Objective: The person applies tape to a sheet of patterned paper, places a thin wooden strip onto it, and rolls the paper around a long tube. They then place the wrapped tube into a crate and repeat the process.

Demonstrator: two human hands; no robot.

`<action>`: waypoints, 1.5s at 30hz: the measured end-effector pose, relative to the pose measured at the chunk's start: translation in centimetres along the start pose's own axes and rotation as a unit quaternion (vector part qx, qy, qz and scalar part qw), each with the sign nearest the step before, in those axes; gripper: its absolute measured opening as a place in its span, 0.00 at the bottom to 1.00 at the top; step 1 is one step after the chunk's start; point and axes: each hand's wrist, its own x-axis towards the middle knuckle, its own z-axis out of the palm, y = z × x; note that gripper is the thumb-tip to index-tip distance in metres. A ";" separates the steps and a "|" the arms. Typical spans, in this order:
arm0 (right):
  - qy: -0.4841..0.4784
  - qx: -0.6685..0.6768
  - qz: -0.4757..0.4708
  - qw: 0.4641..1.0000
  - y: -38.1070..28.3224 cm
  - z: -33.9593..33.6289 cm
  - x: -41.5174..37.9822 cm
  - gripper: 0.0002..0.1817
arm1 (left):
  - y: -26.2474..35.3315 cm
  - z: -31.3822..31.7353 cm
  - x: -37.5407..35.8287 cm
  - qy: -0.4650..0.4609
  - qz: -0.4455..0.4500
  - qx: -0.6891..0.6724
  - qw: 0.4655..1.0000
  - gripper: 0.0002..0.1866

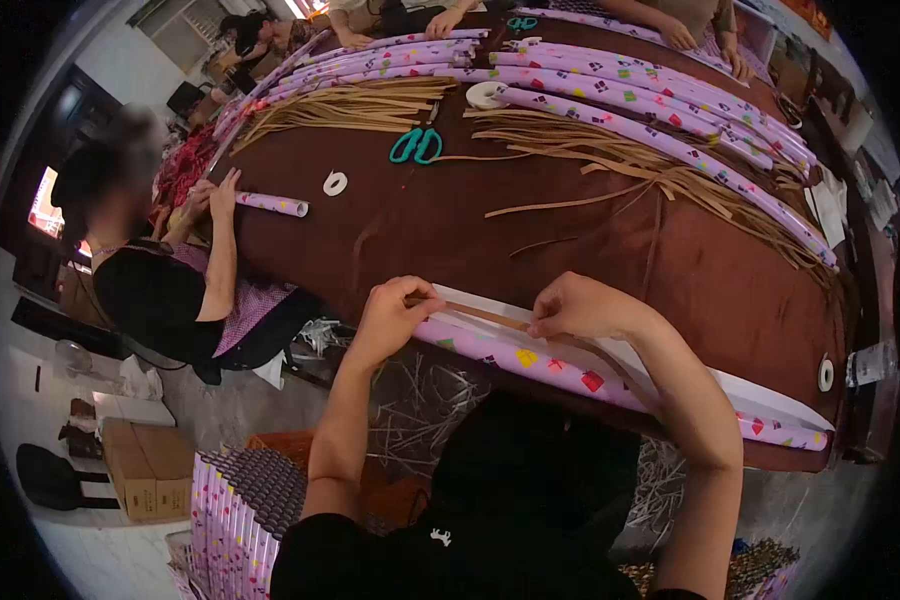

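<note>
A sheet of purple patterned wrapping paper (560,372) lies along the near table edge, partly rolled, with its white inner side (620,352) turned up. A narrow brown strip (485,314) runs over that white side. My left hand (395,315) pinches the strip near the left end of the paper. Farther right, my right hand (575,308) is closed on the same strip, thumb and fingertips together. Beyond my right hand the strip trails down toward the paper, partly hidden by my forearm.
Teal-handled scissors (416,146) and a white tape roll (335,184) lie on the brown tabletop (420,225). Bundles of brown strips (350,108) and purple rolls (630,90) lie across the far side. A co-worker (140,270) handles a roll at left; other people's hands work opposite.
</note>
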 end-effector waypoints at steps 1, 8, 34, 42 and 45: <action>0.008 -0.024 -0.020 0.999 0.3 0.1 0.2 0.09 | 0.1 -0.1 0.1 -0.004 0.001 0.004 1.000 0.06; 0.011 0.016 -0.058 0.998 0.7 0.0 0.1 0.07 | -0.5 -0.5 0.8 -0.050 0.000 -0.002 0.999 0.07; 0.054 0.006 -0.008 0.998 1.3 0.8 1.1 0.06 | 0.1 -0.8 2.3 -0.064 -0.028 -0.033 0.997 0.14; 0.087 -0.070 -0.027 0.993 1.1 1.0 1.2 0.07 | 0.3 -0.9 2.5 -0.076 -0.043 -0.037 0.996 0.14; 0.093 -0.086 -0.036 0.991 1.3 1.0 1.3 0.07 | 0.0 -0.9 2.7 -0.077 -0.036 -0.024 0.996 0.14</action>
